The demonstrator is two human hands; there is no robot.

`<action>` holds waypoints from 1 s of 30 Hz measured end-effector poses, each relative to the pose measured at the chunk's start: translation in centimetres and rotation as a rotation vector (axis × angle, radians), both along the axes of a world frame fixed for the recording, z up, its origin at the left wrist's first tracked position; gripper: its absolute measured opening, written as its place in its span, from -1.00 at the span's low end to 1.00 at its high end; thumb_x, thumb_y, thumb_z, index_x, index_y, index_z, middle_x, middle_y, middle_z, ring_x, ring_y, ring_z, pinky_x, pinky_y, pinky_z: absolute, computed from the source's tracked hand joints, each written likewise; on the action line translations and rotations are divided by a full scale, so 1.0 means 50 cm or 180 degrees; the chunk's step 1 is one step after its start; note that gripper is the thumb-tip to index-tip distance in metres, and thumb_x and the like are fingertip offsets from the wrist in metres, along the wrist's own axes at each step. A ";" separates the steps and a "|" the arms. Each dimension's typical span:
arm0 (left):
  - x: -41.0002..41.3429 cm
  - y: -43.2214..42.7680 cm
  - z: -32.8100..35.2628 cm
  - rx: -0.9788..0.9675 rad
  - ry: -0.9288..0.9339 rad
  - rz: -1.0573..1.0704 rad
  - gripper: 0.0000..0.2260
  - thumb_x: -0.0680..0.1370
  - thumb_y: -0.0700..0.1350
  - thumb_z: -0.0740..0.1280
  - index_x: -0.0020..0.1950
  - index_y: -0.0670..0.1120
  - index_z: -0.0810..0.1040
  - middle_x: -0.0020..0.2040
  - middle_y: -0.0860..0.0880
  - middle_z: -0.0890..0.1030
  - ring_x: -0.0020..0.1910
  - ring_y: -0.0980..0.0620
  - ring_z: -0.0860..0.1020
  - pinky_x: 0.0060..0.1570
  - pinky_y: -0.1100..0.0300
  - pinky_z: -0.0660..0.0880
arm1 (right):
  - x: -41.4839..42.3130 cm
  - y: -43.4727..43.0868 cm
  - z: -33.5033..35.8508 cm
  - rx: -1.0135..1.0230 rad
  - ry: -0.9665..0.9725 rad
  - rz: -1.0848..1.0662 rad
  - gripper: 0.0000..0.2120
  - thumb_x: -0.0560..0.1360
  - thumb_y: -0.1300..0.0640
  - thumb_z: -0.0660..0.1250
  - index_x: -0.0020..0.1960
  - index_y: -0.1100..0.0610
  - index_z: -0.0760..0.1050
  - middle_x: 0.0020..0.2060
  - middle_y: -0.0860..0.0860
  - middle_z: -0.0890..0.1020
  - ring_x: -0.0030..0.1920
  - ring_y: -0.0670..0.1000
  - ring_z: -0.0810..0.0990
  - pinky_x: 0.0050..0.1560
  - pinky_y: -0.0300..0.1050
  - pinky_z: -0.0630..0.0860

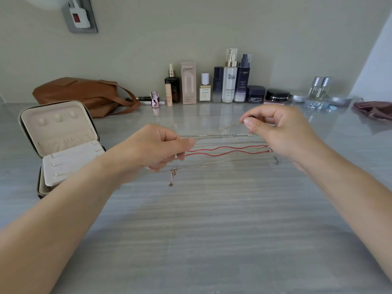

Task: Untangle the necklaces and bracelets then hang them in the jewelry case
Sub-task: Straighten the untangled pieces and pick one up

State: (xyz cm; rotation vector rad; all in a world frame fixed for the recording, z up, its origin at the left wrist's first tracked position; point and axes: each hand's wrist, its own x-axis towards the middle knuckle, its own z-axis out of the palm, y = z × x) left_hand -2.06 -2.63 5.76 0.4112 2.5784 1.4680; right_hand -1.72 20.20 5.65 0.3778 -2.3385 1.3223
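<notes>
Several chains lie stretched side by side on the grey table: silver chains (220, 136), a red cord (222, 150), and a thin silver necklace (222, 162) with a small pendant (172, 177) at its left end. My left hand (161, 148) pinches the left ends of the chains, fingers curled. My right hand (275, 128) pinches a fine chain end (230, 126) between thumb and forefinger, lifted above the others. The jewelry case (59, 143) stands open at the left, its cream lid upright with hooks and a pocket.
A brown leather bag (84, 94) lies behind the case. A row of cosmetic bottles and jars (224, 85) lines the back wall. Glass bottles on a tray (320, 90) and a dark pouch (373, 110) sit at the right.
</notes>
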 end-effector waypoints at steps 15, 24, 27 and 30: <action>-0.004 -0.004 0.011 0.1826 -0.0331 -0.0161 -0.76 0.52 -0.05 0.21 -0.30 -0.10 0.50 -0.58 0.10 0.21 -0.68 0.19 0.13 -0.42 0.26 0.52 | 0.001 0.018 0.011 0.0152 0.0299 -0.0358 -0.78 0.46 0.18 0.31 -0.25 -0.13 0.52 -0.33 -0.10 0.56 -0.18 -0.04 0.54 -0.18 -0.45 0.39; 0.000 0.000 0.004 0.1993 -0.0209 -0.0210 -0.82 0.46 -0.04 0.25 -0.28 -0.06 0.54 -0.55 0.09 0.22 -0.65 0.18 0.13 -0.59 0.33 0.26 | 0.000 0.023 0.009 0.0350 0.0427 -0.0520 -0.87 0.47 0.19 0.30 -0.19 -0.01 0.54 -0.29 0.03 0.60 -0.14 0.08 0.59 -0.04 -0.20 0.44; -0.004 -0.003 0.001 0.1708 -0.0068 -0.0123 -0.81 0.50 -0.05 0.25 -0.28 -0.06 0.55 -0.52 0.07 0.22 -0.63 0.16 0.14 -0.58 0.31 0.23 | -0.003 0.033 0.013 0.0248 0.0406 -0.0533 -0.78 0.48 0.18 0.29 -0.26 -0.10 0.51 -0.38 -0.09 0.55 -0.29 -0.21 0.53 -0.13 -0.37 0.41; -0.006 -0.003 -0.005 0.1557 -0.0109 -0.0127 -0.82 0.47 -0.03 0.28 -0.29 -0.07 0.55 -0.53 0.07 0.27 -0.63 0.15 0.17 -0.58 0.30 0.21 | -0.004 0.039 0.013 0.0163 0.0351 -0.0514 -0.77 0.48 0.17 0.28 -0.27 -0.13 0.51 -0.37 -0.07 0.56 -0.35 -0.29 0.52 -0.11 -0.34 0.42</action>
